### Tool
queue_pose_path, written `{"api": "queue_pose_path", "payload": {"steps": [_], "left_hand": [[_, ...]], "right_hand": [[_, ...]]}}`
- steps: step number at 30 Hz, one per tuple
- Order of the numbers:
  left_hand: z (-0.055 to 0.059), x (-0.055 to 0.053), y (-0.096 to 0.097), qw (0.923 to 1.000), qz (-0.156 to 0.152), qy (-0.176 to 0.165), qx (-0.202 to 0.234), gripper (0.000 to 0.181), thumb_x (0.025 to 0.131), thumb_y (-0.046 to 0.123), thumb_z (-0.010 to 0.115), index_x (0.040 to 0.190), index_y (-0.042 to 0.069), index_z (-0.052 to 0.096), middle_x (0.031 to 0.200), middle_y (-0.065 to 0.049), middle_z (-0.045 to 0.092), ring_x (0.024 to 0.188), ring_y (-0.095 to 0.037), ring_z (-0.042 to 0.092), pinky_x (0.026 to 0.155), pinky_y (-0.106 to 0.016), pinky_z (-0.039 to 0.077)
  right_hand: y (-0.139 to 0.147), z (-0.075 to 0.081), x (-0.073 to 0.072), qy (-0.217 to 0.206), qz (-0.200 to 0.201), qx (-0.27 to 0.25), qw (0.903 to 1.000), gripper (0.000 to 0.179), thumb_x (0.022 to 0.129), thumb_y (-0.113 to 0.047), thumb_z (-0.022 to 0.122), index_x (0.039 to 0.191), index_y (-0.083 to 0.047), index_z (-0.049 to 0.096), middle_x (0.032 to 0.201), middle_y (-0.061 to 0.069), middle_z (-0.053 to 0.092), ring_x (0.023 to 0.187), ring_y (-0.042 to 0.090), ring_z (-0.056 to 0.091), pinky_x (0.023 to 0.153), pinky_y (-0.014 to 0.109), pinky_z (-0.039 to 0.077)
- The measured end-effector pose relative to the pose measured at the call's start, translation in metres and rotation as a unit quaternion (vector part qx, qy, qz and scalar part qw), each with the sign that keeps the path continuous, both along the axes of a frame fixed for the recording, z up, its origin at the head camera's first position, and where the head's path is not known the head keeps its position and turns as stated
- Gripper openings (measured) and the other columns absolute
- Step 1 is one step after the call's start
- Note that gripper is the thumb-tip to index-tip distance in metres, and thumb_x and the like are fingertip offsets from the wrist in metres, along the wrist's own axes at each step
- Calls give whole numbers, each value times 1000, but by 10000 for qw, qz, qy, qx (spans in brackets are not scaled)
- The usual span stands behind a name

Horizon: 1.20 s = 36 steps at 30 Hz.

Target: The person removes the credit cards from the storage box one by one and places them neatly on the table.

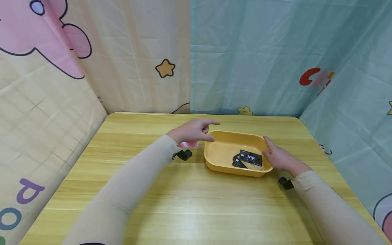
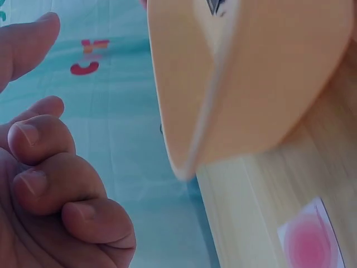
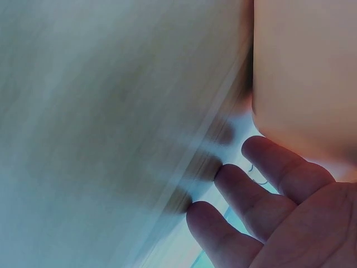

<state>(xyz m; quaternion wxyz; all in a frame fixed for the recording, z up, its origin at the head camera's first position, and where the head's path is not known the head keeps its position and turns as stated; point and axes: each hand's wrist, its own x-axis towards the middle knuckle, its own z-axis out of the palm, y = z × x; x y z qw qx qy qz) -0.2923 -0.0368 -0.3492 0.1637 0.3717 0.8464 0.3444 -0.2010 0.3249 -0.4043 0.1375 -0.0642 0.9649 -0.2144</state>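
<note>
While a cartoon-print curtain (image 1: pixel 229 61) fills the background, the real action is on the wood-look table (image 1: pixel 183 204), where a yellow tray (image 1: pixel 220 149) sits between the two hands, a bit right of the middle and toward the far edge. The right hand (image 1: pixel 280 158) looks to be pinching the tray's right end, thumb lapping over the rim; three of its fingers lie outside the wall, and I can't tell if those touch. The left hand (image 1: pixel 196 130) is just off the left end, holding nothing, thumb and pointer apart and the rest curled. So my read is that the step in hand is handling the tray, one end taken and the other not yet, and getting that second end calls for bringing the left thumb and pointer onto the rim without tipping anything. As for looks, the tray's plain and shallow with rounded corners. Some cards (image 1: pixel 251 157) are bunched inside near the front right, black ones marked "Vip" with a pale gold card (image 1: pixel 255 166) underneath. Littlest bit showing is a pink-and-white card (image 1: pixel 189 144) on the table, partly hidden by the left wrist.
</note>
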Motion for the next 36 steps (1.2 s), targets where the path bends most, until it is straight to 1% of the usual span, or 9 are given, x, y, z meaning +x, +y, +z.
{"api": "queue_pose_path", "payload": {"steps": [3,6,11,14,20,25,30,34,36], "left_hand": [[1,4,15,9999,-147,-2,-22,67,95,32,80,156,23,51,68,7,32,63,-12,32,75,-30,41],[0,7,28,9996,-276,-99,-58,67,95,30,80,156,22,51,67,6,32,62,-13,32,75,-29,41],[-5,7,48,9983,-520,-75,-236,68,96,33,79,156,18,50,64,7,32,59,-13,32,72,-29,41],[-8,6,58,9975,-594,-39,-376,69,96,34,78,156,17,50,65,6,34,60,-13,34,70,-29,40],[-13,5,76,9963,-634,-101,-578,69,96,33,78,157,16,50,68,5,38,63,-13,37,71,-28,39],[-18,4,93,9950,-731,-87,-673,68,96,30,78,156,14,50,70,4,42,66,-13,40,67,-27,38],[-25,3,104,9941,-702,-173,-812,69,94,30,80,156,14,51,75,3,45,70,-13,44,67,-26,38],[-33,1,109,9933,-588,-395,-914,68,93,29,80,154,14,53,81,0,50,75,-15,49,72,-27,41],[-38,0,111,9925,-495,-456,-1016,68,92,30,81,153,16,55,92,-1,56,84,-15,53,79,-27,44]], "right_hand": [[0,1,-1,-28,-4,2,10000,68,113,-19,36,164,8,-2,158,46,28,141,59,44,114,69,38],[1,1,-1,-24,2,2,10000,68,113,-19,36,163,8,-2,158,46,28,141,58,45,113,69,38],[0,1,0,-12,6,-49,10000,68,113,-18,37,163,9,-1,158,46,27,142,59,42,115,69,37],[0,1,0,-13,-16,-67,10000,68,113,-17,37,163,9,-1,159,46,26,143,59,40,116,69,35],[0,-1,-1,-21,-39,-50,10000,68,113,-18,37,163,8,-1,159,45,26,143,59,41,115,69,36],[0,-1,-2,-9,-1,5,10000,68,113,-18,36,163,8,-2,158,46,29,138,57,49,111,67,42],[0,-1,-2,-30,-1,-14,10000,68,113,-17,36,163,8,-2,157,46,30,134,55,54,108,65,46],[0,-2,-2,30,19,-30,10000,68,113,-17,37,163,8,0,157,46,30,136,56,51,109,66,44],[0,-3,-1,77,38,-45,10000,68,113,-17,38,163,9,1,157,46,30,139,57,48,112,67,42]]}}
